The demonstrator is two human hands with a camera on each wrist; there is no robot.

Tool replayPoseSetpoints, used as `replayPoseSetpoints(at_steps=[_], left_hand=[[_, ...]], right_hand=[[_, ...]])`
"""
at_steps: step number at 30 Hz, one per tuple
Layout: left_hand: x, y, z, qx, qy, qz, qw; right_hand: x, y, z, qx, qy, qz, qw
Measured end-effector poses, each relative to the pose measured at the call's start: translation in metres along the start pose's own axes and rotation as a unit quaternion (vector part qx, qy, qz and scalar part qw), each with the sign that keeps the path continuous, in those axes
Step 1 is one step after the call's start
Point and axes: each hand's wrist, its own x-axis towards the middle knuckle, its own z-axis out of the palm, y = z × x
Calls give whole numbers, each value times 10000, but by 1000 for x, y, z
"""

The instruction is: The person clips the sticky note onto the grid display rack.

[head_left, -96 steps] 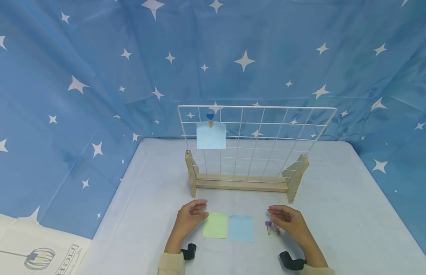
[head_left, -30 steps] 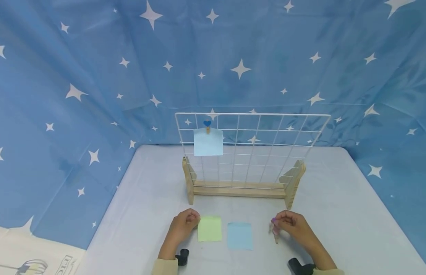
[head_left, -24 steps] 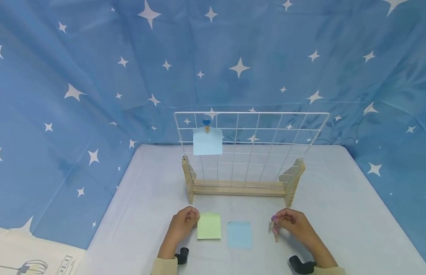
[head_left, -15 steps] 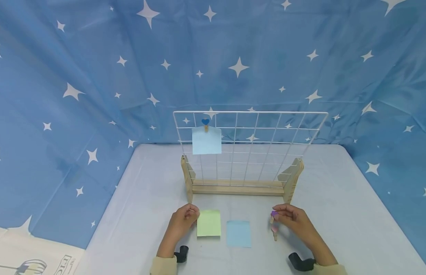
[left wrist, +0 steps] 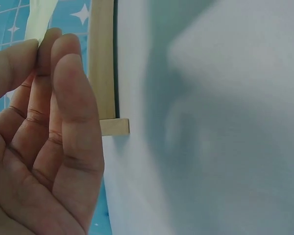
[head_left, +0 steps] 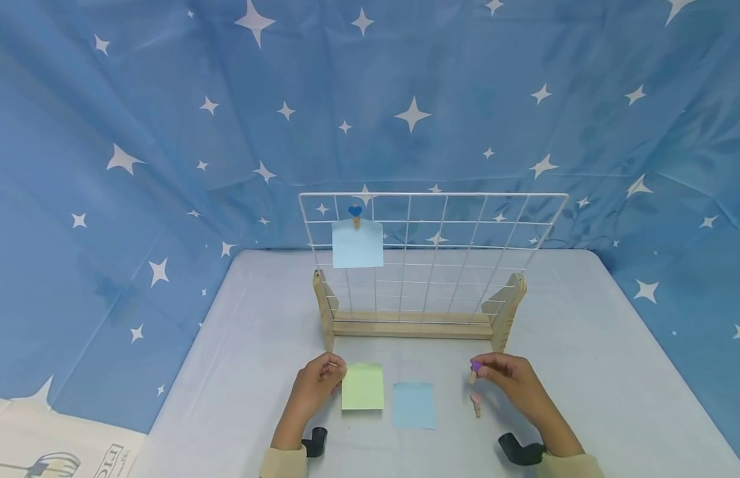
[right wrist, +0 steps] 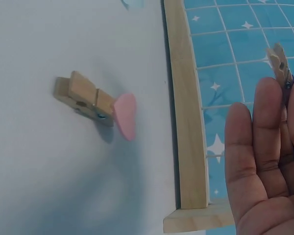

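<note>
Between thumb and finger, my left hand [head_left: 316, 383] pinches the left edge of a green sticky note [head_left: 362, 387]; in the left wrist view the pale note [left wrist: 39, 18] rises from the fingertips. My right hand [head_left: 513, 380] holds a small wooden clothespin with a purple heart [head_left: 476, 366], its wooden tip [right wrist: 281, 63] pointing up past the fingers in the right wrist view. Below that hand, a second clothespin with a pink heart [right wrist: 125, 116] lies on the table. A blue sticky note [head_left: 414, 405] lies between the hands, right of the green one.
Beyond the hands stands a white wire grid [head_left: 444, 249] in a wooden base [head_left: 413, 330]. A light blue note [head_left: 358, 244] hangs on its upper left, held by a clothespin with a blue heart [head_left: 355, 212]. A starry blue cloth [head_left: 465, 79] hangs behind the white table [head_left: 268, 318].
My left hand has come to the green note and pinched it, lifting it slightly. My right hand has picked up the purple-heart clothespin and raised it away from the pink one.
</note>
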Motion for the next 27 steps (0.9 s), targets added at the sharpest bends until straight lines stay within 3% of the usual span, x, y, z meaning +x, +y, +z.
replayPoseSetpoints(at_steps=[12,27], left_hand=[[0,5,1,-40,-4,59,10000],[-2,16,-1,-199,209,181,9994]], right_hand=[[6,-10,4,116,184,97,9997],[11,-22,2,286,-162,-25,9995]])
